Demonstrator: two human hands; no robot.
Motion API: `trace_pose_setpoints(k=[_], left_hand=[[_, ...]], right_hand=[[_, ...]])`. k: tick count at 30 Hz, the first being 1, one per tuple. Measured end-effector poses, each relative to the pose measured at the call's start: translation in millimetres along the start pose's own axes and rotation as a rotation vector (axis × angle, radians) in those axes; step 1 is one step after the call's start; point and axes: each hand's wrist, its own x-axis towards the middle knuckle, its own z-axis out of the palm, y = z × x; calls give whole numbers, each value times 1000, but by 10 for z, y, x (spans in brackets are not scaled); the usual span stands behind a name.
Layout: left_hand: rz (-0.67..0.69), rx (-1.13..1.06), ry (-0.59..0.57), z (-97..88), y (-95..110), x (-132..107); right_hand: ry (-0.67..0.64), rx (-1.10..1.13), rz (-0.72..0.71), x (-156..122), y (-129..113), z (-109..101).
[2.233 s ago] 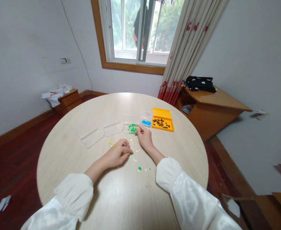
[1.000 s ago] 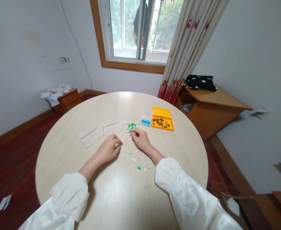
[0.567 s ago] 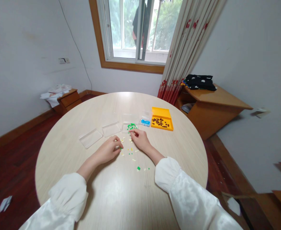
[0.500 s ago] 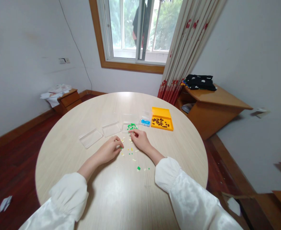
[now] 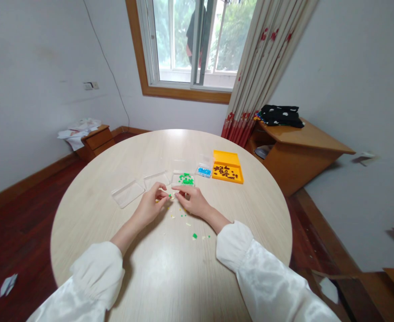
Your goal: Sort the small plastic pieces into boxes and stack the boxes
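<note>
My left hand (image 5: 150,203) and my right hand (image 5: 191,201) meet over a scatter of tiny green, yellow and white pieces (image 5: 183,216) on the round wooden table (image 5: 170,264). Both hands have their fingertips pinched together, close to each other, around a small green piece (image 5: 169,195) between them. Just beyond them stands a clear tray holding green pieces (image 5: 183,179). One larger green piece (image 5: 194,235) lies nearer to me.
Two clear trays (image 5: 128,192) (image 5: 156,180) lie left of the green one. A small clear box with blue pieces (image 5: 204,171) and an orange tray with dark pieces (image 5: 227,168) sit to the right. A wooden cabinet (image 5: 294,152) and curtain (image 5: 260,67) stand beyond.
My right hand drew back from the green tray toward me. My left hand moved forward and left from the loose pieces, and the fingertips of both hands came together.
</note>
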Motion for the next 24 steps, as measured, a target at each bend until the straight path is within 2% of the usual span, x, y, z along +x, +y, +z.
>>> trace_pose_setpoints(k=[4,12,16,19,22,24], left_hand=[[0,-10,-4,9,21,0],[-14,22,34,34,46,-8],[6,109,93,27,22,-15],[28,161,86,40,-22,-19],[49,187,39,70,-50,-28],[68,202,-25,87,-46,-39]], right_hand=[[-77,-29,-121,-5,-34,4],[-52,-83,-83,-2,5,23],[163,-182,-24,28,93,-37],[337,-281,72,61,213,-112],[421,-329,190,86,353,-154],[429,-337,249,98,429,-153]])
